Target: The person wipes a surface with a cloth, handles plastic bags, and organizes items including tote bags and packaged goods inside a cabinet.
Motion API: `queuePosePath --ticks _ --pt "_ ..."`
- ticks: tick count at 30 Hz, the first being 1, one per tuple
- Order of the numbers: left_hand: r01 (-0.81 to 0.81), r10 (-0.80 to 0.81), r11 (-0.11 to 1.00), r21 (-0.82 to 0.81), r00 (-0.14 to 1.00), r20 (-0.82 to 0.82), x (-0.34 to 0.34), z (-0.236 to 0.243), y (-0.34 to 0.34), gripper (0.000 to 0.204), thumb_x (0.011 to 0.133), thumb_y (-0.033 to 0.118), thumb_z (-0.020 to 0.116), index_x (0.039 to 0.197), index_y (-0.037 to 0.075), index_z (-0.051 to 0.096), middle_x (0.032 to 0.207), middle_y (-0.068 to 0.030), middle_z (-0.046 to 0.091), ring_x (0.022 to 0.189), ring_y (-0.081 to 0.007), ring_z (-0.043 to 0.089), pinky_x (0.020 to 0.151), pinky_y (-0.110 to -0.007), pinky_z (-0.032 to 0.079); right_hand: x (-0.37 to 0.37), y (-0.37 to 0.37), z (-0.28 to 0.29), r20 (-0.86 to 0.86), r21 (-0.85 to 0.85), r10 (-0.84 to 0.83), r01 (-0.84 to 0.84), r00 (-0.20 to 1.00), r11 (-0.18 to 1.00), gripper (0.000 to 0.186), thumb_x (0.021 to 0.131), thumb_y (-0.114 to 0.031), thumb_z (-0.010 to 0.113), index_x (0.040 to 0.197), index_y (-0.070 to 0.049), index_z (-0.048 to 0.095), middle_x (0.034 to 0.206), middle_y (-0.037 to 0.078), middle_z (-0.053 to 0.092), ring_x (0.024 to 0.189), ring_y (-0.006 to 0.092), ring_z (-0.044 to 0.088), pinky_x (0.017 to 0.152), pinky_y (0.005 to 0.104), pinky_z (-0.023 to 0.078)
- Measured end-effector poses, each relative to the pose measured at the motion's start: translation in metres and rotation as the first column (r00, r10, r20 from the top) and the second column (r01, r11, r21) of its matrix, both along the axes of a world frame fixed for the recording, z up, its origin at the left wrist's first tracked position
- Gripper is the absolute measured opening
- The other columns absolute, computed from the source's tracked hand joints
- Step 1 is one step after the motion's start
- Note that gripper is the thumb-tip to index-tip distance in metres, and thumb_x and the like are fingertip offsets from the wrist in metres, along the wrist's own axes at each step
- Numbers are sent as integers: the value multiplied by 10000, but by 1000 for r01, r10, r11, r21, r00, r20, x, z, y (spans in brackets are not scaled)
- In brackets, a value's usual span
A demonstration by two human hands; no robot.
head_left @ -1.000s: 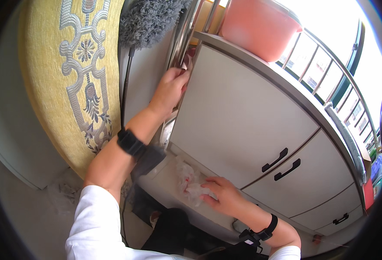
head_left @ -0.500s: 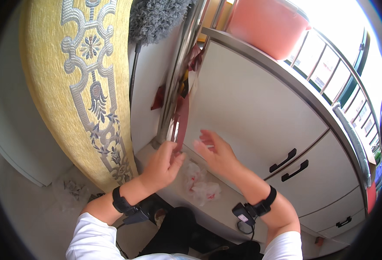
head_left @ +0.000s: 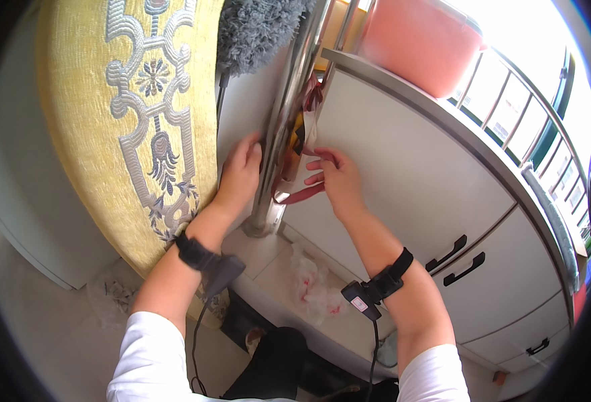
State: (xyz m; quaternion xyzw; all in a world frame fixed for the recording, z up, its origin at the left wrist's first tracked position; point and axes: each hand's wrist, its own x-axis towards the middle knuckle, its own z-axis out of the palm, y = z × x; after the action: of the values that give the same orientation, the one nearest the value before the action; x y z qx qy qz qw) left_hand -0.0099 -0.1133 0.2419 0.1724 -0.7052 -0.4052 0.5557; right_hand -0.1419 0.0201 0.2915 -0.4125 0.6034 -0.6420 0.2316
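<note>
A dark red strap [head_left: 303, 195] loops out from the gap between a shiny metal pole [head_left: 268, 201] and the white cabinet. Its loop is pinched by the bent fingers of my right hand [head_left: 342, 187], close to the cabinet's left edge. Higher in that gap, dark red cloth [head_left: 313, 94] and something yellow and black hang, partly covered by the pole. My left hand [head_left: 240, 175] is raised on the pole's left side, fingers stretched upward and holding nothing. Both wrists wear black straps with small cabled devices.
A yellow patterned curtain [head_left: 81, 100] hangs at left, beside a fluffy grey duster [head_left: 258, 40]. The white cabinet [head_left: 402, 161] with black handles carries a pink-orange plastic box [head_left: 419, 47]. A crumpled clear plastic bag [head_left: 309, 285] lies on the ledge below.
Both hands have moved up and away from me. My right hand has taken hold of the strap and pulls its loop rightward. My left hand has gone up beside the pole.
</note>
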Motion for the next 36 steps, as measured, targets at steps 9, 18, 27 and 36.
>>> queuePosePath --ticks 9,18,27,36 --pt "-329 396 918 -221 740 543 -18 -7 -14 243 847 126 470 1050 12 540 1008 -209 606 951 -386 570 809 -451 461 -17 9 -13 194 -184 71 -34 978 982 203 921 -132 394 1066 -17 476 1034 127 562 910 241 594 770 358 502" --pt "-367 487 873 -322 602 633 -20 -25 -25 194 843 183 518 957 33 565 870 -173 634 818 -361 612 706 -454 489 1 10 -36 -363 -46 -45 30 931 998 481 820 -236 648 1188 -16 431 1060 145 552 914 194 569 747 309 484" --pt "-200 171 979 31 899 404 -34 -51 -19 377 818 130 543 1161 -13 474 1078 -244 576 995 -388 562 845 -415 461 7 -2 -60 -479 193 94 0 873 981 614 813 -299 649 1262 19 374 1142 159 522 964 214 572 804 329 479" --pt "372 -368 863 342 926 -81 -46 -45 -28 674 718 105 671 1304 1 356 1196 -175 521 1115 -258 502 940 -319 386 -5 -9 -88 -497 167 92 -9 863 986 559 809 -184 648 1250 27 379 1154 180 499 972 231 567 809 318 487"
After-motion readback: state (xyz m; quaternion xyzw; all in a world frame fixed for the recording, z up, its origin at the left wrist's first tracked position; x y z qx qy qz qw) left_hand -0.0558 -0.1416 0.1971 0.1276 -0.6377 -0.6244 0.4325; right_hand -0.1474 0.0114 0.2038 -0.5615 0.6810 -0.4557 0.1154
